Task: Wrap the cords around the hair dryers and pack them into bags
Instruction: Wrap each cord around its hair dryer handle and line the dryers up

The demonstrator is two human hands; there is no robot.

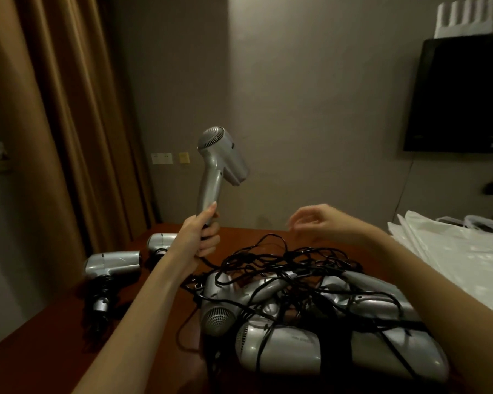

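Nearest the camera, a pile of silver hair dryers (310, 322) lies on the dark wooden table (54, 336), its black cords (282, 260) tangled loosely over the top of it. Above the pile's far left edge, the left hand (199, 237) grips the lower handle of one raised hair dryer (219, 163), held upright with its nozzle pointing right and its cord trailing down into the tangle. The right hand (316, 223) hovers over the far side of the pile, fingers loosely curved and holding nothing. Left of the pile stand two wrapped dryers (111, 268) with cords wound around their handles. Right of the pile lie white plastic bags (453, 251), stacked flat.
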